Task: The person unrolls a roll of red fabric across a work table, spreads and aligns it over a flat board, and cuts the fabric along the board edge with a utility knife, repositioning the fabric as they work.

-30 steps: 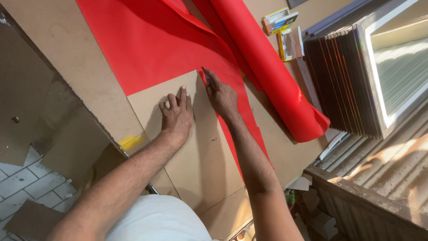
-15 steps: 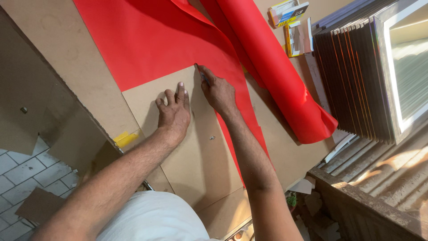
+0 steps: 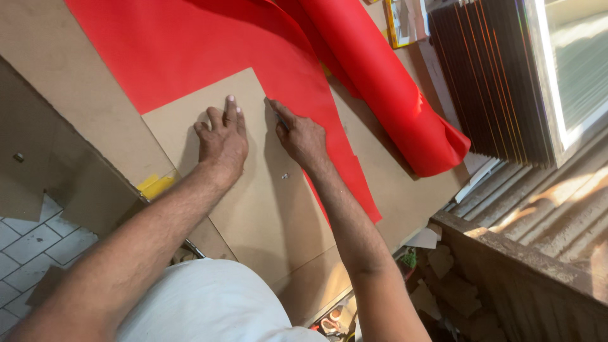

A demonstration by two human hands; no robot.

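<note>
Red sheet point(image 3: 190, 50) covers the worktable point(image 3: 57, 95), its roll point(image 3: 380, 82) lying beside it. Since the earlier frame, both hands have slid along the brown board point(image 3: 253, 209). Left hand point(image 3: 223, 140) presses flat, fingers spread. Right hand point(image 3: 303, 136) grips a thin tool point(image 3: 280, 120) at the board's edge.

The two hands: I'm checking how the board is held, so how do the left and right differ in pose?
The left hand lies flat, fingers spread, palm down in the middle of the brown board. The right hand is curled at the board's edge, where it meets the red sheet, and seems to grip a thin tool, too hidden to identify. Both rest on the board, fingers pointing away from the person.
</note>
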